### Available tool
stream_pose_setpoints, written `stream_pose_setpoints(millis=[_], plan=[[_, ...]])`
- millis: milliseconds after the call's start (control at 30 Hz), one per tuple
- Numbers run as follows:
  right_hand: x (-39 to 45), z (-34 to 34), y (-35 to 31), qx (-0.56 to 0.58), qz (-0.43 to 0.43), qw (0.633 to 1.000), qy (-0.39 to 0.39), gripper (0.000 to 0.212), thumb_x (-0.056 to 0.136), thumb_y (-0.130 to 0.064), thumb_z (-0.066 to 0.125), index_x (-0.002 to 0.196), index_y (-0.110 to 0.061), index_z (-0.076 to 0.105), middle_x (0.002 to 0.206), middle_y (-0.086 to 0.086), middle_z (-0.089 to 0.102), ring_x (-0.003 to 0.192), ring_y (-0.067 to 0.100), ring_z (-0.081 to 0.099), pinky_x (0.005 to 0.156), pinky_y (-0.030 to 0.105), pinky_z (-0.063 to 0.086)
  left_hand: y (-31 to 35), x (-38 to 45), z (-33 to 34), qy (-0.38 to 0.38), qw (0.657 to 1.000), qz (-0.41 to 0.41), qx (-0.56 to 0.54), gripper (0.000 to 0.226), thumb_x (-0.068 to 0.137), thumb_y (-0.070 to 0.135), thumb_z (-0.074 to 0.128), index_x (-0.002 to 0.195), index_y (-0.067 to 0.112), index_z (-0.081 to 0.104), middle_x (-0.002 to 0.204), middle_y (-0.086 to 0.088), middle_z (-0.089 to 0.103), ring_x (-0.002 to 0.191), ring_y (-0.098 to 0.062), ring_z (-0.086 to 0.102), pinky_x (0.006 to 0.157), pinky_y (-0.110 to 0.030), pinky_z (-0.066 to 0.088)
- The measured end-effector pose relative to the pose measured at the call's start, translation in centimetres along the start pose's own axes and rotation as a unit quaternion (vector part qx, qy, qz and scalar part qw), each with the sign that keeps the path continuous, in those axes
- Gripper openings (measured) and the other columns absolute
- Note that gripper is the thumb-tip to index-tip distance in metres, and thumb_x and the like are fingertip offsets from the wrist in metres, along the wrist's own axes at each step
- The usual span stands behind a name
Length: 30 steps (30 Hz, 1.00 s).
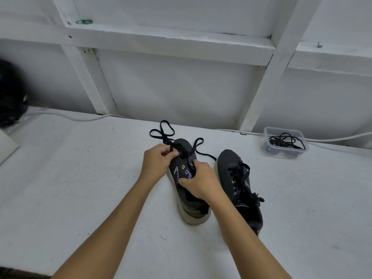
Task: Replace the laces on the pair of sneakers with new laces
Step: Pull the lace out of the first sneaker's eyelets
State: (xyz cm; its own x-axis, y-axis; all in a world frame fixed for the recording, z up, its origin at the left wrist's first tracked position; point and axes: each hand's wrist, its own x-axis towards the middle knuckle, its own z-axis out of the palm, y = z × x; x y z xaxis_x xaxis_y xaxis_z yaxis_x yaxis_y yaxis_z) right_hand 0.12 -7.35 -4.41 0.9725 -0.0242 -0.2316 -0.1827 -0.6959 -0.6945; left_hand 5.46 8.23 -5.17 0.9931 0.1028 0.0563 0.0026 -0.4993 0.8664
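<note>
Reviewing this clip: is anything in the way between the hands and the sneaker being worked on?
Nothing visible. The left hand already pinches the black lace at the toe end of the left sneaker, and the right hand grips its tongue area. The other sneaker lies beside it, to the right.

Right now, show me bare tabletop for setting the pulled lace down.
Bare tabletop lies left of the left hand; more lies right of the laced sneaker, nearer than the plastic container. It is crowded between both sneakers and beyond the toe, where the lace loops.
</note>
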Motion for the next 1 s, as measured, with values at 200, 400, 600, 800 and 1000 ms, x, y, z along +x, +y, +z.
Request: stream_pose_setpoints(millis=[200, 400, 600, 800, 1000], plan=[[-0.1, -0.2, -0.1, 0.001, 0.002, 1.0, -0.006, 0.041, 0.08, -0.036, 0.075, 0.113, -0.018, 0.058, 0.114, 0.002, 0.055, 0.098, 0.023, 0.061, 0.083, 0.034, 0.055, -0.2, 2.1, -3.7, 0.226, 0.936, -0.18, -0.202, 0.021, 0.099, 0.033, 0.06, 0.098, 0.013, 0.064, 0.088, -0.003, 0.071, 0.07, 0.0, 0.065, 0.068, -0.024, 0.053], [-0.2, 0.0, -0.1, 0.005, -0.002, 1.0, -0.002, 0.041, 0.079, -0.035, 0.074, 0.113, -0.019, 0.059, 0.114, 0.003, 0.057, 0.098, 0.023, 0.062, 0.086, 0.039, 0.056, -1.1, -1.1, -1.4, -0.076, 0.982, -0.133, -0.113, 0.011, 0.089, 0.04, 0.073, 0.093, 0.03, 0.073, 0.097, 0.008, 0.073, 0.082, -0.005, 0.065, 0.073, -0.022, 0.049], [-0.3, -0.1, -0.2, 0.0, 0.001, 1.0, 0.001, 0.038, 0.079, -0.035, 0.074, 0.109, -0.018, 0.059, 0.111, 0.003, 0.057, 0.096, 0.024, 0.062, 0.084, 0.037, 0.055, -0.3, -0.7, -0.1, 0.017, 0.998, -0.038, -0.05, 0.009, 0.089, 0.027, 0.074, 0.095, 0.021, 0.072, 0.091, 0.01, 0.069, 0.08, 0.002, 0.061, 0.066, -0.002, 0.04], [-0.3, 0.0, -0.2, 0.003, 0.0, 1.0, -0.004, 0.036, 0.08, -0.034, 0.075, 0.104, -0.016, 0.056, 0.113, 0.004, 0.059, 0.098, 0.024, 0.061, 0.082, 0.034, 0.053, -0.5, 0.5, -1.6, 0.177, 0.931, -0.201, -0.247, 0.018, 0.098, 0.035, 0.061, 0.102, 0.017, 0.064, 0.093, 0.005, 0.067, 0.082, -0.007, 0.065, 0.069, -0.026, 0.051], [-0.3, -0.1, -0.3, -0.002, 0.002, 1.0, -0.003, 0.044, 0.08, -0.035, 0.075, 0.117, -0.017, 0.059, 0.116, 0.003, 0.056, 0.1, 0.024, 0.062, 0.085, 0.035, 0.054, -2.2, -1.0, -0.6, -0.082, 0.98, -0.129, -0.127, 0.019, 0.086, 0.039, 0.076, 0.102, 0.029, 0.075, 0.103, 0.009, 0.07, 0.095, -0.007, 0.065, 0.08, -0.022, 0.049]])
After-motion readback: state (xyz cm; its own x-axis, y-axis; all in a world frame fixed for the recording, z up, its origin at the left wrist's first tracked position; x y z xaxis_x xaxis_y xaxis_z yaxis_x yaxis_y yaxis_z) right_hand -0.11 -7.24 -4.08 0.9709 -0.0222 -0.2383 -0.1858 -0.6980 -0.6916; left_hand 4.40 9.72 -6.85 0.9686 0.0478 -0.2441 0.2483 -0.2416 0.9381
